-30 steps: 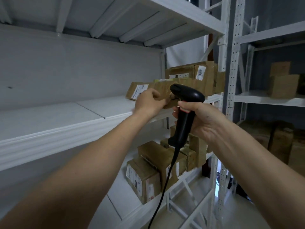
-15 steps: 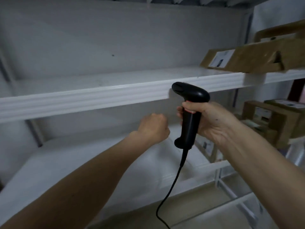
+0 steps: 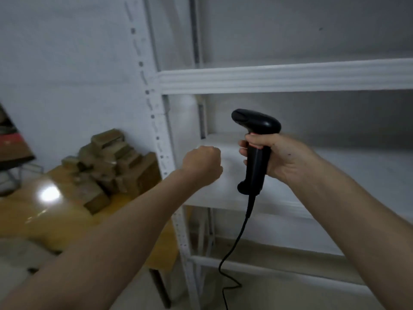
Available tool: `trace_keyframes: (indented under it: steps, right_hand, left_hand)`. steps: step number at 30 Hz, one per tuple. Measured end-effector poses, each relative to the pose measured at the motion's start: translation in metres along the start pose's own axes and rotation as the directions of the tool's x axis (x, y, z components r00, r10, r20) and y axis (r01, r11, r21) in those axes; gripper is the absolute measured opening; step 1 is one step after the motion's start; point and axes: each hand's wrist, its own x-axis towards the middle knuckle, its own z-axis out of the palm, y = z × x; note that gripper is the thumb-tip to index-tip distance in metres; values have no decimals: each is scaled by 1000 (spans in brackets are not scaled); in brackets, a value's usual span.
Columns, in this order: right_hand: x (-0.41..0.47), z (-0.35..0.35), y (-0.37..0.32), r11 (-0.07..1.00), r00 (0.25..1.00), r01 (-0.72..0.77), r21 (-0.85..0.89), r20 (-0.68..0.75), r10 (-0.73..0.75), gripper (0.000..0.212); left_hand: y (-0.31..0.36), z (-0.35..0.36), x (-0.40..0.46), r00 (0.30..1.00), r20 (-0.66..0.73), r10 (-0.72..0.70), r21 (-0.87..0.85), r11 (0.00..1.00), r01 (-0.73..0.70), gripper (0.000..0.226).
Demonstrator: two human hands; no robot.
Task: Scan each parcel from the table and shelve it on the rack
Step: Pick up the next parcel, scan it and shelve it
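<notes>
My right hand grips matte black pistol-shaped scanner; my left hand fisted, empty. Brown cardboard parcels heaped left of it on glossy table.

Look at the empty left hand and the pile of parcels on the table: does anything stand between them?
Nothing visible does. The left hand, curled and holding nothing, hangs in open air right of the rack's upright post; the parcels lie lower left on the table, in front of that post.
</notes>
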Motion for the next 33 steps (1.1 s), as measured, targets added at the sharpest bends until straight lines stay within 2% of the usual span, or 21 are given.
trace_keyframes:
  steps: [6, 9, 12, 17, 21, 24, 27, 30, 33]
  right_hand:
    - [19, 110, 60, 996, 984, -81, -24, 155, 84, 4]
    - [23, 157, 85, 990, 967, -139, -25, 214, 141, 9]
    - [26, 197, 106, 979, 944, -199, -40, 260, 202, 16]
    - [41, 244, 132, 965, 908, -255, -64, 326, 262, 11]
    - [64, 278, 151, 948, 879, -314, -60, 358, 314, 11]
    - [88, 304, 166, 936, 857, -343, -84, 380, 348, 14]
    - [119, 328, 180, 924, 841, -371, -94, 388, 377, 14]
    - [160, 351, 192, 914, 837, -397, -82, 377, 397, 18]
    - [203, 376, 204, 891, 821, -450, -67, 361, 442, 21]
  left_hand:
    - [-130, -4, -74, 985, 59, -161, 0, 987, 162, 15]
    - [-181, -5, -105, 962, 75, -263, 16, 965, 263, 24]
    - [-222, -9, -127, 929, 60, -366, 26, 931, 365, 32]
    - [-269, -14, -144, 872, 72, -484, -21, 873, 487, 24]
    - [-300, -6, -146, 842, 106, -530, -2, 846, 533, 31]
    - [-332, 4, -138, 820, 67, -569, 15, 822, 569, 40]
    - [-365, 11, -120, 808, 53, -587, 54, 810, 584, 36]
    - [-398, 19, -89, 780, 126, -613, 124, 790, 600, 27]
    - [-426, 27, -56, 771, 180, -611, 101, 791, 604, 22]
